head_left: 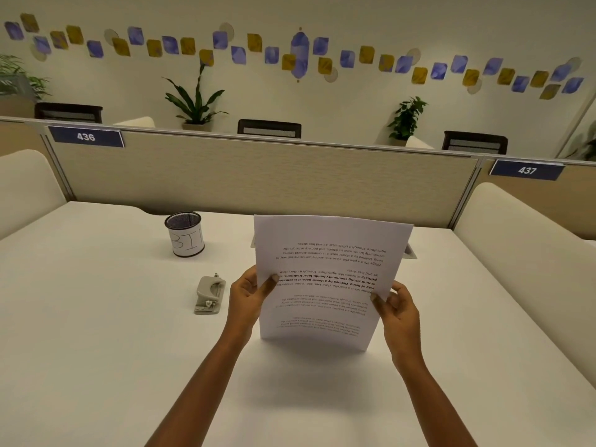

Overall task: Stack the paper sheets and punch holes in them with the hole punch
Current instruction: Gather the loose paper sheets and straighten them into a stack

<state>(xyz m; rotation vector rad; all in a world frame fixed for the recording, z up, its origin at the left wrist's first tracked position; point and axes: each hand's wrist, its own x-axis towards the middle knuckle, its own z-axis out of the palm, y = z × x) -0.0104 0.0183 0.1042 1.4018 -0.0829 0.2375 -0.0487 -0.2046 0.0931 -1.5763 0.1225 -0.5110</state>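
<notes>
Centre frame: I see left hand and right hand pinching paper sheets upright on table, seemingly squared; hole punch left, untouched.

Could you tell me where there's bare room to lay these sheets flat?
Bare table lies near-left, this side of the hole punch, and right of the right hand up to the table's edge. Tightest between hole punch, mesh cup and the held paper sheets.
</notes>
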